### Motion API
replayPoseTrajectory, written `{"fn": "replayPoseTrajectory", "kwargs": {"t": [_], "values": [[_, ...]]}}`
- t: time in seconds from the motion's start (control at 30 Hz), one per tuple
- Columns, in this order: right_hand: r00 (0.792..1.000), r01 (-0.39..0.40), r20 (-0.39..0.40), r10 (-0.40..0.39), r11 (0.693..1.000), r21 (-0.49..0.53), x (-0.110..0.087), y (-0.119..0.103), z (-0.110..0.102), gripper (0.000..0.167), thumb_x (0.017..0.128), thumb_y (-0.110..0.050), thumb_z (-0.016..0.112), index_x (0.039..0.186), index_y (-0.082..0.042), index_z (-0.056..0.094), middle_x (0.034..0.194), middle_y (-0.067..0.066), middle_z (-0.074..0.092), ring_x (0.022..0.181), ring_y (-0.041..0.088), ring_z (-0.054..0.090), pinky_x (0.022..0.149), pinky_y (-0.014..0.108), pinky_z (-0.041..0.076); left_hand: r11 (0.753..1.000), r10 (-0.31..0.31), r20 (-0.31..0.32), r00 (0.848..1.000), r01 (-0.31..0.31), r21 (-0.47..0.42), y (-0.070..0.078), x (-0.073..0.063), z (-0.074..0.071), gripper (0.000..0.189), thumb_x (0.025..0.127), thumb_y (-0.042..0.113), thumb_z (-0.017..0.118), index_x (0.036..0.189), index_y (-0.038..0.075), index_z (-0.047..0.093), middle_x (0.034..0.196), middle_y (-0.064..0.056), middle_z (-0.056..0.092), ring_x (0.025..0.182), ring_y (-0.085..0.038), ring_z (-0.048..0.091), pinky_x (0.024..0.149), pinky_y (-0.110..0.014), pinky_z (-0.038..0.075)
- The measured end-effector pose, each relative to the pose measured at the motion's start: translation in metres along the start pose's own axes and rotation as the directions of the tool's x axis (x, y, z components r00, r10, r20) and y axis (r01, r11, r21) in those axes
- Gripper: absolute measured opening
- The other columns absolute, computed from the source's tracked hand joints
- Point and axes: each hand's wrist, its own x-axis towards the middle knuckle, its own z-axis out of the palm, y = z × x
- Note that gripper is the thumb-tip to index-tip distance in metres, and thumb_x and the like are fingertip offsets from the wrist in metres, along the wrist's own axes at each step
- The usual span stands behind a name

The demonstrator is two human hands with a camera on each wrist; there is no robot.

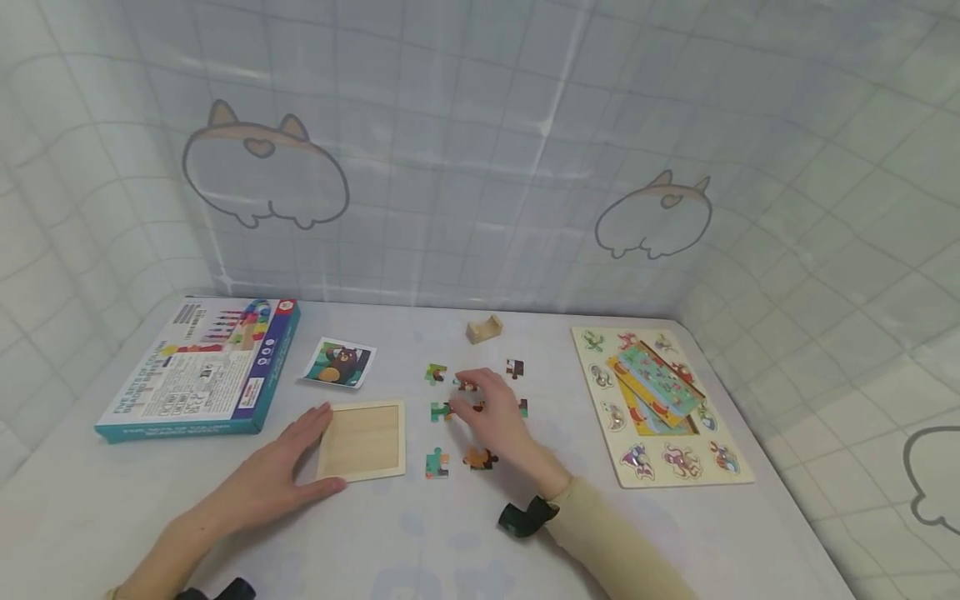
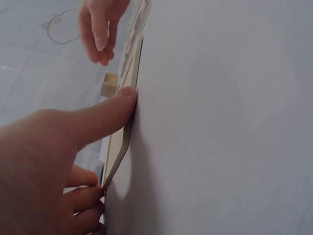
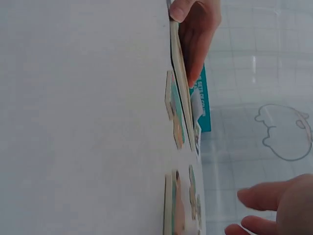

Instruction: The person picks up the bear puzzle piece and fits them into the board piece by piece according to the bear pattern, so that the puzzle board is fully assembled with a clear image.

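My left hand (image 1: 273,475) rests at a shallow square wooden tray (image 1: 363,477), the thumb at its near edge and the fingertips at the far left corner. In the left wrist view the thumb lies against the tray's rim (image 2: 120,134). Over several loose jigsaw pieces hovers my right hand (image 1: 498,421), fingers bent loosely downward. Its thumb and fingers are apart in the right wrist view, with nothing visible between them. Nearby lie a green-and-orange piece (image 1: 437,463), a brown piece (image 1: 480,458) and a dark-and-white piece (image 1: 514,367); the hand partly covers others.
Behind the tray lies a bear picture card (image 1: 341,365). A flat teal-edged box (image 1: 202,367) lies at the left. A small notched wooden block (image 1: 483,330) stands at the back. On the right, an animal puzzle board (image 1: 618,446) carries stacked colourful boards (image 1: 660,383).
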Motion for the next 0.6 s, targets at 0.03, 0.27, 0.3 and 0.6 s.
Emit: {"fn": "replayPoseTrajectory", "kwargs": {"t": [0.03,0.27,0.3,0.6], "values": [[1.000,-0.003,-0.008,0.003,1.000,0.003,0.003,0.000,0.002,0.036,0.096,-0.019,0.067,0.128,-0.002,0.063,0.121,0.013,0.065,0.111,0.029,0.060,0.093,0.045,0.051,1.000,-0.001,-0.001,1.000,0.001,-0.004,-0.001,0.000,-0.001,0.110,0.080,0.075,0.064,0.158,0.007,0.027,0.162,-0.020,0.027,0.146,-0.048,0.026,0.113,-0.067,0.029],[0.998,-0.045,-0.049,0.043,0.998,-0.033,0.022,0.001,0.015,0.034,0.094,-0.014,0.069,0.125,-0.001,0.066,0.117,0.013,0.066,0.107,0.027,0.058,0.089,0.041,0.050,0.999,0.002,0.009,1.000,-0.002,-0.054,-0.006,-0.001,-0.003,0.106,0.081,0.069,0.067,0.159,0.011,0.026,0.161,-0.022,0.029,0.145,-0.049,0.027,0.113,-0.067,0.030],[0.998,-0.056,-0.045,0.054,0.998,-0.042,0.025,0.002,0.016,0.034,0.094,-0.014,0.069,0.125,-0.001,0.066,0.117,0.013,0.066,0.107,0.027,0.057,0.089,0.041,0.050,0.998,0.004,0.010,1.000,-0.004,-0.060,-0.006,-0.001,-0.002,0.106,0.081,0.069,0.067,0.159,0.012,0.026,0.161,-0.022,0.029,0.146,-0.049,0.027,0.113,-0.067,0.030],[0.996,-0.088,-0.034,0.084,0.984,-0.157,0.041,0.009,0.026,0.034,0.092,-0.020,0.072,0.122,-0.005,0.069,0.117,0.012,0.063,0.106,0.028,0.051,0.087,0.044,0.042,0.997,0.000,0.008,1.000,0.000,-0.079,-0.002,0.000,0.001,0.104,0.081,0.068,0.067,0.159,0.013,0.027,0.162,-0.020,0.028,0.147,-0.048,0.025,0.116,-0.066,0.026]]}}
